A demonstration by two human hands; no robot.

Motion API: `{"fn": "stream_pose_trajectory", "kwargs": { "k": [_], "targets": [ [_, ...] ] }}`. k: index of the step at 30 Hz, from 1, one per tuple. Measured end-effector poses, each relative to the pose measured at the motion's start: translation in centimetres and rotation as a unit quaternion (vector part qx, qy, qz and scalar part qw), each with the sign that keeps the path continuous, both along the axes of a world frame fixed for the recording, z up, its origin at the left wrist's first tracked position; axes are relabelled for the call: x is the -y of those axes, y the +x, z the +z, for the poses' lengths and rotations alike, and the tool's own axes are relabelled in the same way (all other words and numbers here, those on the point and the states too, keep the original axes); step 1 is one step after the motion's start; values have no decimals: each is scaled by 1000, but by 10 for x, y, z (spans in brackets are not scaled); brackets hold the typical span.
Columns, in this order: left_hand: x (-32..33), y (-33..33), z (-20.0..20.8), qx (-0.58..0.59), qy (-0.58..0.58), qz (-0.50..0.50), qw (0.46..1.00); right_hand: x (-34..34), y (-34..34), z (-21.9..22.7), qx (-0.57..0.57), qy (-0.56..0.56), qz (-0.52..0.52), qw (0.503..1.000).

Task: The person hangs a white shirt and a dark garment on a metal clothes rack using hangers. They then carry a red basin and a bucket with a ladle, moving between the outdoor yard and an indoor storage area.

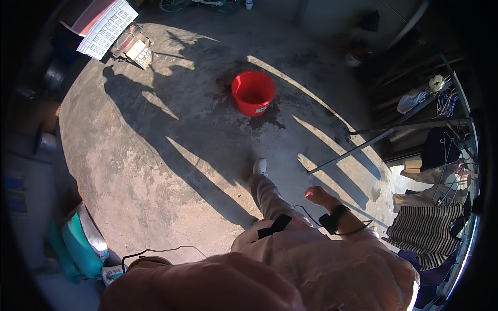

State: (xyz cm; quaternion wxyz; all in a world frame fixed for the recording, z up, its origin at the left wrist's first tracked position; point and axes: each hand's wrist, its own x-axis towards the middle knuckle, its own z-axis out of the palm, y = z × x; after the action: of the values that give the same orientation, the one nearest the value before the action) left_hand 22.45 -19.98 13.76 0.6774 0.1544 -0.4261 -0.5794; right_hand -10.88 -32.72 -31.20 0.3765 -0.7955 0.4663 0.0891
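Observation:
My right hand (320, 197) hangs at my right side, below the black band (334, 218) with a thin cable on my wrist. Its fingers look curled in, and I see nothing in them. My left arm's sleeve (207, 282) fills the lower edge, and my left hand is out of sight. Ahead on the concrete floor (129, 150) stands a red plastic bucket (253, 88), apart from my hands. Dark wet patches surround it. One white shoe (260, 166) of mine points toward the bucket.
On the right, a metal rack (358, 150) holds hanging clothes, among them a striped shirt (425, 230). A white plastic basket (108, 28) sits at the far left. Green sacks (82, 243) lie at the near left. A lidless-looking pail (354, 56) stands in shade at the back.

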Motion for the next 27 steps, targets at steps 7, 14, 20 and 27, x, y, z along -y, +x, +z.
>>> {"fn": "stream_pose_trajectory", "kwargs": {
  "k": [7, 14, 20, 27],
  "targets": [
    [161, 182, -162, 185, 232, 191, 936, 162, 106, -58, 20, 29, -33, 999],
    [234, 250, -352, 73, 595, 176, 781, 322, 221, -182, 21, 147, -212, 966],
    [338, 305, -443, 165, 645, 77, 742, 403, 288, -322, 68, 372, -502, 778],
    [442, 367, -516, 159, 647, -10, 745, 419, 329, -444, 250, 321, -538, 738]
  ]
}}
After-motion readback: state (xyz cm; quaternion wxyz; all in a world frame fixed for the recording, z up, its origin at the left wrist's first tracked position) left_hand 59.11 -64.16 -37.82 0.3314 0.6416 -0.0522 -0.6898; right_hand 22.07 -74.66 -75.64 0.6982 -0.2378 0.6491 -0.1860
